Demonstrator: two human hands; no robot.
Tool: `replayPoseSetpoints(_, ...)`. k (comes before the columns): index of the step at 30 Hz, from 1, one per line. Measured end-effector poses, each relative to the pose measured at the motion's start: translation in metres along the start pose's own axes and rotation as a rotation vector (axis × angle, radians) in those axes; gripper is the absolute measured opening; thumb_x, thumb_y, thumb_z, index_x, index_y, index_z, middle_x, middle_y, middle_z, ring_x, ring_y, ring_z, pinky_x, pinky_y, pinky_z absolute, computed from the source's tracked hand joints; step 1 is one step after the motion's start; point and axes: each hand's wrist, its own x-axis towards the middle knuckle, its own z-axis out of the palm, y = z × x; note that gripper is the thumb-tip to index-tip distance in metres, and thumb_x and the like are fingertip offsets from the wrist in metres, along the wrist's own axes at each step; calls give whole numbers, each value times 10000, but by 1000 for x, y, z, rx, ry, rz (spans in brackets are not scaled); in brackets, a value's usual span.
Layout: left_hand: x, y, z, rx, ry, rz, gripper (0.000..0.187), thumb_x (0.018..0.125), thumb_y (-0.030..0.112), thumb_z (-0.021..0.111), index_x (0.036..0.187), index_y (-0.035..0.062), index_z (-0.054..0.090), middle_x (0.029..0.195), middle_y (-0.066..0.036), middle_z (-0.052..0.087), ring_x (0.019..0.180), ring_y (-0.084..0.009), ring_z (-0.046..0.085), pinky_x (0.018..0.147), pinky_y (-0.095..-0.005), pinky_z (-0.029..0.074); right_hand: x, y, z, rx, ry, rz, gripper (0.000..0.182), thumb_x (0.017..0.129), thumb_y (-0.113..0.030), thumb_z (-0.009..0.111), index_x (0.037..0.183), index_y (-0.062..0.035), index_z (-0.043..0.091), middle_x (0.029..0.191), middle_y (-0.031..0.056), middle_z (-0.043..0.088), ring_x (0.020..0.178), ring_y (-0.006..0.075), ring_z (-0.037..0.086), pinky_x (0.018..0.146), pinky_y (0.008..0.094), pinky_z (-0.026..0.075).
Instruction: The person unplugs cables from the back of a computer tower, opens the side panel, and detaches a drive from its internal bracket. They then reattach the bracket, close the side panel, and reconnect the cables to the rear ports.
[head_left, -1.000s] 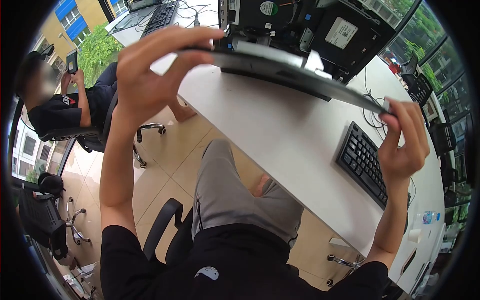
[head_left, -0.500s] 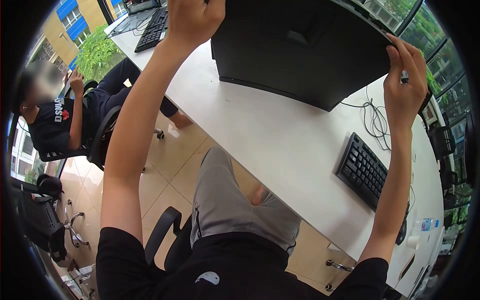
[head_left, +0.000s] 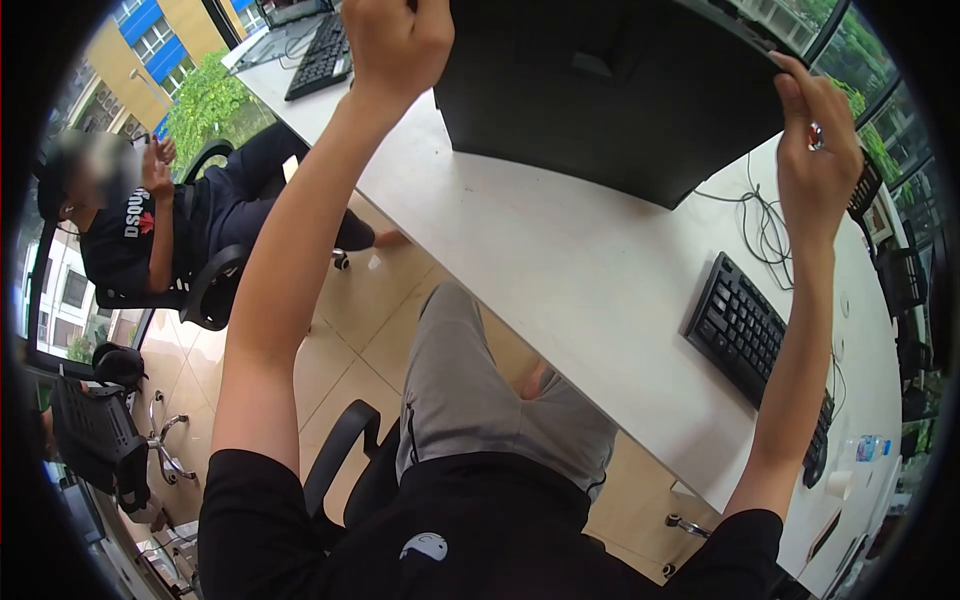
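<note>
A black computer case (head_left: 600, 110) stands on the white desk in front of me, its broad side with a recessed grip facing me. My left hand (head_left: 400, 45) is closed at the case's upper left edge; the top of the frame cuts off its fingertips. At the upper right corner, my right hand (head_left: 818, 130) pinches the rim between thumb and fingers. The top of the case runs out of view. Right of the case, below my right hand, lie a loose black cable (head_left: 765, 235) and a black keyboard (head_left: 740, 325).
The white desk (head_left: 560, 290) slants across the view. A mouse (head_left: 816, 465), a paper cup (head_left: 840, 485) and a water bottle (head_left: 872, 447) stand at the right. Another keyboard (head_left: 320, 62) lies far left. A seated person (head_left: 150, 225) is at the left, beside office chairs.
The view has shifted slightly. A thin lip along the case's lower edge no longer shows. Both my hands keep their places on the case. The seated person's hands are now together near the face.
</note>
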Motion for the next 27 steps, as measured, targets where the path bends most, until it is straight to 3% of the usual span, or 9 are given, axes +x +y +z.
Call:
replayPoseSetpoints(3,15,6,-9,65,-74,53,281,1105,154,544,985,13,755,965,-133,680,904,-317,587,837,-423,441,7,-5,1,-9,80,-64,203,973,-105,781,1170,-124,827,927,31,668,901,210,604,850,345,480)
replayPoseSetpoints(6,26,1,-11,220,-113,30,313,1077,264,615,1234,18,729,1078,-143,698,1099,-352,614,1037,-444,453,8,-1,10,42,118,46,283,940,-139,820,1223,-139,817,1101,67,665,1014,242,601,951,368,472)
replayPoseSetpoints(7,29,-3,-9,225,-116,-53,367,1070,299,646,1305,21,695,1062,-123,707,1089,-313,632,1040,-420,463,7,-1,11,48,128,110,338,931,-163,833,1267,-143,800,1183,86,648,1094,259,591,998,386,467)
replayPoseSetpoints(9,31,-16,-8,0,-174,-212,704,1074,458,668,1619,64,462,1535,-164,573,1352,-264,574,1131,-414,448,6,2,12,47,140,219,527,935,-286,855,1421,-143,708,1249,131,633,1184,274,587,1043,402,462)
replayPoseSetpoints(12,22,-30,0,-311,-313,-605,956,1018,567,698,1717,108,236,1664,-173,418,1499,-304,426,1227,-477,350,6,11,20,278,121,518,749,906,-440,879,1500,-61,624,1302,155,637,1256,261,586,1109,396,438)
replayPoseSetpoints(16,14,-39,9,-633,-411,-804,1068,916,791,663,1685,114,359,1631,-276,436,1567,-408,365,1261,-512,323,7,24,27,778,2,769,871,875,-564,872,1439,52,623,1284,151,673,1268,219,602,1142,355,417)
replayPoseSetpoints(20,8,-38,13,-733,-343,-834,928,927,723,722,1593,106,527,1266,-160,705,1212,-231,668,1079,-368,499,4,36,36,897,-108,872,787,889,-603,840,1304,42,667,1204,111,707,1157,188,652,1081,295,441)
replayPoseSetpoints(23,9,-38,17,-773,-255,-780,837,917,651,789,1520,98,610,1085,-86,731,1000,-139,695,922,-277,546,2,36,49,920,-24,892,753,885,-595,847,1272,32,690,1168,98,725,1084,179,678,1006,302,489)
replayPoseSetpoints(27,7,-37,28,-811,-187,-813,575,996,403,800,1426,53,650,1178,-93,719,1081,-138,685,964,-269,532,5,42,54,847,-37,874,730,905,-590,832,1239,48,712,1152,114,732,1051,193,690,989,320,515)
